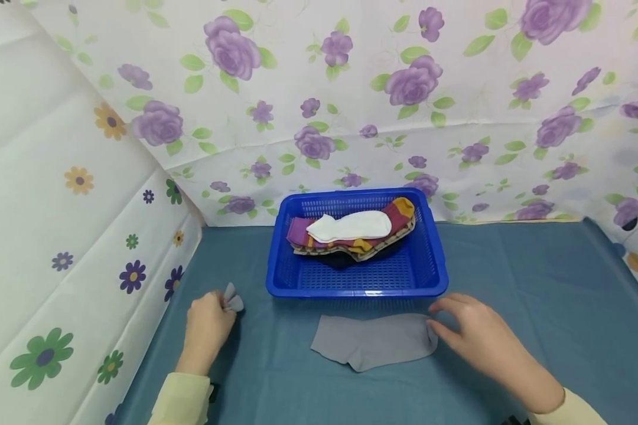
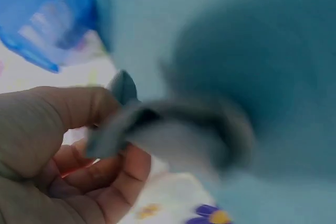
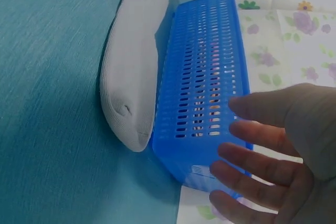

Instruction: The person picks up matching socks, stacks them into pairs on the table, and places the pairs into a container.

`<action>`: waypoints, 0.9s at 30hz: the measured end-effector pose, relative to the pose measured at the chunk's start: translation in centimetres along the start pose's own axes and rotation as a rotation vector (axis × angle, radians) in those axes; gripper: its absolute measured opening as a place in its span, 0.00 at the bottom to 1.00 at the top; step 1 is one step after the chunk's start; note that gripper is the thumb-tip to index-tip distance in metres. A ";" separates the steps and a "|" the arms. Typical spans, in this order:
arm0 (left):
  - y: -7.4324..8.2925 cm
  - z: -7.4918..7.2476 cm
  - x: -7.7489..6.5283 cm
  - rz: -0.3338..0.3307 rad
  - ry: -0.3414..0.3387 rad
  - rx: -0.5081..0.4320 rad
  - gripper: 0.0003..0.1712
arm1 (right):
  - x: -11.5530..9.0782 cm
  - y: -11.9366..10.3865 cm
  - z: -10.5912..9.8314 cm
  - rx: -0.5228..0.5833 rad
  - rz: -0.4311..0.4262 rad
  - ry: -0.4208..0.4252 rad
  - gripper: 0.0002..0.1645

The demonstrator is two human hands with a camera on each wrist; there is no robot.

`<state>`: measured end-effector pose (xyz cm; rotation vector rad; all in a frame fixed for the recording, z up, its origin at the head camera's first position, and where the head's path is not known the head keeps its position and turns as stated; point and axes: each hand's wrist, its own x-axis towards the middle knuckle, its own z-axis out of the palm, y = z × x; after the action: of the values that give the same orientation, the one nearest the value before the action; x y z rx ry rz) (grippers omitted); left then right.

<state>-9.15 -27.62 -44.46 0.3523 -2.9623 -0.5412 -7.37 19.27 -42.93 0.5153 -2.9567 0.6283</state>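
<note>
A bunched grey sock (image 1: 233, 300) is pinched in my left hand (image 1: 208, 323), at the left of the table. In the left wrist view, the thumb and fingers (image 2: 134, 163) grip the blurred grey fabric (image 2: 231, 127). Another grey sock (image 1: 374, 339) lies flat in front of the basket, its cuff to the left and its toe to the right. My right hand (image 1: 473, 330) hovers by the toe, thumb and fingers spread. The right wrist view shows its relaxed fingers (image 3: 252, 166) apart from the sock (image 3: 131, 77), holding nothing.
A blue plastic basket (image 1: 357, 293) stands at the back of the table, holding a white sock (image 1: 351, 226) on top of a maroon and yellow sock (image 1: 401, 213) and darker ones. Blue-green cloth (image 1: 510, 307) covers the table. Flowered sheets (image 1: 276, 59) hang behind and at the sides.
</note>
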 end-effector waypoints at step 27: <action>19.6 0.3 -5.7 0.494 -0.164 -0.618 0.11 | 1.7 -4.7 0.1 0.291 -0.195 0.077 0.33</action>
<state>-7.75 -8.32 -38.00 -0.4822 -2.6663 -1.3804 -7.40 14.66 -40.94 0.7718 -2.7111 1.0344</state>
